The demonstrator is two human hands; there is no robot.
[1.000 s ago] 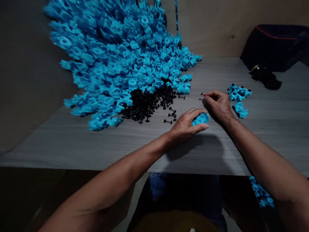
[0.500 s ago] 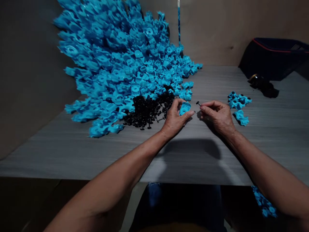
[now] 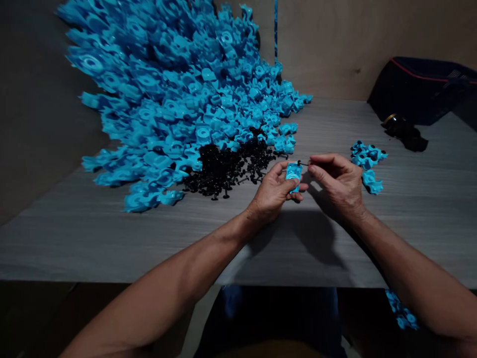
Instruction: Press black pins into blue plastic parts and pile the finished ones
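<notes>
My left hand (image 3: 274, 191) is closed around a small light-blue plastic part (image 3: 294, 171), with the thumb across its face. Between the thumb and fingertips of my right hand (image 3: 339, 186) is a thin black axle (image 3: 304, 164) with a wider end. That end is at the upper edge of the blue part; whether it is seated there I cannot tell. A heap of similar black axles (image 3: 219, 171) lies just left of my left hand. Behind it rises a big pile of blue plastic parts (image 3: 175, 94).
Right of my right hand lies a small group of blue parts with black round ends (image 3: 367, 155), and one more blue part (image 3: 372, 183). A dark object with a gold rim (image 3: 404, 133) and a dark bag with red trim (image 3: 417, 94) stand at the back right of the grey table (image 3: 112, 248).
My left hand has turned the blue part more upright and moved it slightly right. The black axle in my right hand now reaches the part's upper edge; before, they were apart.
</notes>
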